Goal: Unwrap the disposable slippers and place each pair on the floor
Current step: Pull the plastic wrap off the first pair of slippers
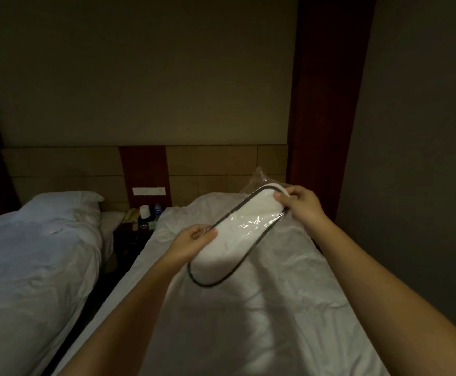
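Observation:
A pair of white disposable slippers [229,237] with a dark rim sits in a clear plastic wrapper [256,180], held in the air above the right bed [248,308]. My left hand [194,237] pinches the long left edge of the pack near its middle. My right hand [300,202] grips the far upper end, thumb on top. Loose wrapper sticks out beyond the far end and shines across the middle of the pack. The pack lies tilted, near end low and to the left.
A second bed [31,253] with a pillow [66,198] stands to the left. Between the beds is a dark nightstand [131,234] with a telephone [130,214], a cup [144,211] and a bottle [157,208]. A headboard and a wooden pillar back the beds.

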The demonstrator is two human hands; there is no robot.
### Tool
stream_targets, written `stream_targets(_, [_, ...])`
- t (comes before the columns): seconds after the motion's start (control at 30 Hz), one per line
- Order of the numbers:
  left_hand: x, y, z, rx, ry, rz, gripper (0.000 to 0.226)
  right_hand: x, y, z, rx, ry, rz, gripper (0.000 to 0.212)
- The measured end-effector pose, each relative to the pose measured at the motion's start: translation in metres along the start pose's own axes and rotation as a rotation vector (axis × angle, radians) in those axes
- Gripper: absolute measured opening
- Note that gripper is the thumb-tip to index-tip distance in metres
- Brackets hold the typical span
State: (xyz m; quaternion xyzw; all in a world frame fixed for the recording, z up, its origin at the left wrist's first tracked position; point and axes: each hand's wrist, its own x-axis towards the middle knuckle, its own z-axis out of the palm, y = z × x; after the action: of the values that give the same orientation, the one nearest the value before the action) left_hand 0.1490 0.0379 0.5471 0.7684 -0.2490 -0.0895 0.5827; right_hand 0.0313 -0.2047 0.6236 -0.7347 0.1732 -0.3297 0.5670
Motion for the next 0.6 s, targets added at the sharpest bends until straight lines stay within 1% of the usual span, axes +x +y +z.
stream_targets(0.1, [0.001,-0.009,-0.019,-0.038,0.276,-0.066,0.033,0.001,0.002,-0.017,0.146,0.125,0.006,0.011])
stream_targets(0.13, [0.002,-0.012,-0.023,-0.075,0.318,-0.088,0.034,0.001,0.004,-0.022,0.177,0.158,0.028,0.011])
stream_targets(0.17, [0.003,-0.013,-0.027,-0.127,0.32,-0.106,0.032,0.001,0.007,-0.026,0.204,0.182,0.059,0.01])
stream_targets(0.23, [0.002,-0.012,-0.03,-0.223,0.293,-0.116,0.02,-0.001,0.014,-0.029,0.25,0.2,0.124,0.01])
stream_targets(0.3, [0.003,-0.013,-0.031,-0.201,0.305,-0.07,0.01,-0.003,0.02,-0.029,0.275,0.206,0.154,0.013])
stream_targets(0.37, [0.003,-0.015,-0.035,-0.177,0.337,-0.035,0.01,-0.004,0.024,-0.029,0.281,0.22,0.166,0.012])
stream_targets(0.43, [0.005,-0.022,-0.042,-0.186,0.4,-0.048,0.013,-0.004,0.026,-0.031,0.305,0.269,0.171,0.019])
stream_targets(0.53, [0.004,-0.047,-0.058,-0.182,0.548,-0.124,0.011,-0.002,0.027,-0.039,0.327,0.338,0.159,0.029])
stream_targets(0.6, [-0.002,-0.071,-0.066,-0.143,0.568,-0.177,0.014,-0.001,0.028,-0.045,0.333,0.366,0.142,0.033])
